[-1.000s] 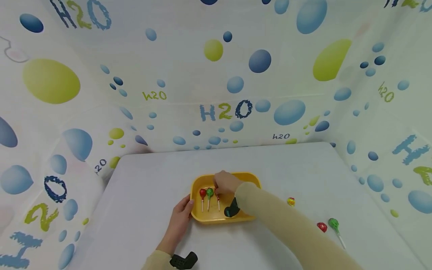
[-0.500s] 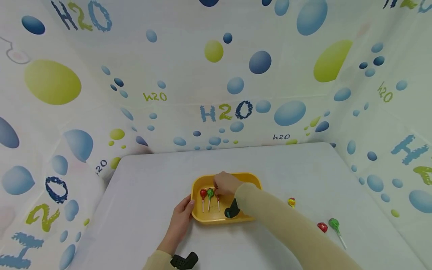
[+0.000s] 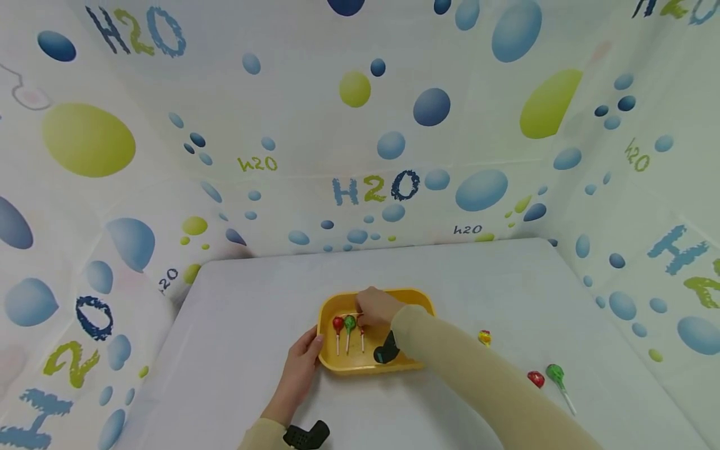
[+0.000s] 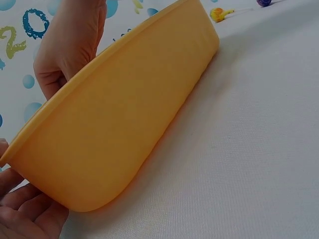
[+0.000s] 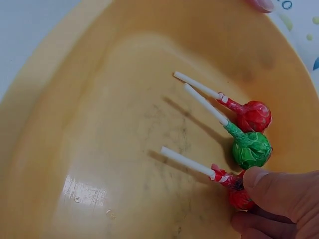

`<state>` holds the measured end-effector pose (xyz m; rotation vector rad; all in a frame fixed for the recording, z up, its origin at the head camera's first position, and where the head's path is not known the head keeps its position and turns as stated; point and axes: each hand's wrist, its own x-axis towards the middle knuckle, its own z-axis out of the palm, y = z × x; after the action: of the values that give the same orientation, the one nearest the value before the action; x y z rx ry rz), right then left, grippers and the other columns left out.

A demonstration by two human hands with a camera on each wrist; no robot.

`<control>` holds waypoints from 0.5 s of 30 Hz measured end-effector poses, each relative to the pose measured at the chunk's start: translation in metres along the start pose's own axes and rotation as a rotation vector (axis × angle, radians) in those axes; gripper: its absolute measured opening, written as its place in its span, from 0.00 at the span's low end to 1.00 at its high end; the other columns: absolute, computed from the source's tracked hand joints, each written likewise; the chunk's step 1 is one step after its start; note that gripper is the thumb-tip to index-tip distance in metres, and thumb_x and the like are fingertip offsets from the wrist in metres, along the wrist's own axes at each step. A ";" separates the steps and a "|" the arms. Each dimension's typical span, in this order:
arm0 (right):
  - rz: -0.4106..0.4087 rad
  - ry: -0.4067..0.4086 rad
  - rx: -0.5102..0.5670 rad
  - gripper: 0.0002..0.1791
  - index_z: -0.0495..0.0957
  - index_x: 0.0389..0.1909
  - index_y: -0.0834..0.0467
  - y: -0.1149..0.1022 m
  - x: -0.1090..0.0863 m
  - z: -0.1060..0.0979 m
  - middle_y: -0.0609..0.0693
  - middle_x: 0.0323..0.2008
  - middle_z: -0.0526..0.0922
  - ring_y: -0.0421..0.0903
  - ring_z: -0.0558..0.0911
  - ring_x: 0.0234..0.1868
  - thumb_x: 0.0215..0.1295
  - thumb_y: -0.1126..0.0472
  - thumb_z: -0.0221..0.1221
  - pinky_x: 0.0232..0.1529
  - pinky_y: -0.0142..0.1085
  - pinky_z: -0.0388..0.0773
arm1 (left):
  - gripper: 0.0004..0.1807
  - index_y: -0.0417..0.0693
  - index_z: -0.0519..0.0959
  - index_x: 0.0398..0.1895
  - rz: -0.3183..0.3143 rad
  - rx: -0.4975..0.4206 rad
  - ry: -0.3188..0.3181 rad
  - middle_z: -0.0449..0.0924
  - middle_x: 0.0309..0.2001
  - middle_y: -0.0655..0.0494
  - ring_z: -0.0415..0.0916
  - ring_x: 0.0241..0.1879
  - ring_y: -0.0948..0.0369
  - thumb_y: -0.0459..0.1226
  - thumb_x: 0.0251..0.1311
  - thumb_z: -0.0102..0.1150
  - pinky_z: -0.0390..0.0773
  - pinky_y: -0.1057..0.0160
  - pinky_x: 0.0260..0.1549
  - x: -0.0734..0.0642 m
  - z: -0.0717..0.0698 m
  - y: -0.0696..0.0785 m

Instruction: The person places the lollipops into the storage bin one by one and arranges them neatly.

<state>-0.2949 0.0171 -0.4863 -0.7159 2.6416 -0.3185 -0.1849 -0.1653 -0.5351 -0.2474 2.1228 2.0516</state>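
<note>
A yellow plastic tray [image 3: 413, 362] stands on the white table. My left hand [image 3: 304, 356] grips its left end, thumb over the rim and fingers against the outer wall. Inside the tray my right hand [image 3: 379, 305] pinches a red lollipop [image 5: 241, 199] by its wrapped head between thumb and fingers. That lollipop lies beside a green lollipop [image 5: 252, 149], and another red lollipop [image 5: 254, 116] is on the green one's far side. All three sticks point toward the tray's near side in the head view.
Right of the tray lie a yellow lollipop [image 3: 484, 337], a red one [image 3: 536, 379] and a green one [image 3: 555, 374]. A dark purple lollipop [image 4: 264, 2] shows in the left wrist view. My right sleeve [image 3: 472, 369] crosses the table's right half. Patterned curtains [image 3: 304, 112] surround the table.
The red lollipop in my right hand has shifted slightly left, toward the green one. My left hand keeps its grip on the tray.
</note>
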 end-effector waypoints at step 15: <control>0.025 0.295 0.408 0.13 0.81 0.48 0.55 0.065 -0.077 -0.080 0.48 0.43 0.82 0.45 0.80 0.43 0.64 0.57 0.61 0.48 0.38 0.79 | 0.28 0.39 0.58 0.71 0.013 0.018 -0.006 0.60 0.69 0.40 0.65 0.63 0.48 0.43 0.73 0.43 0.71 0.54 0.57 -0.002 -0.001 0.001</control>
<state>-0.2956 0.1211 -0.4109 -0.5318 2.7153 -0.9881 -0.1836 -0.1662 -0.5339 -0.2255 2.1444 2.0367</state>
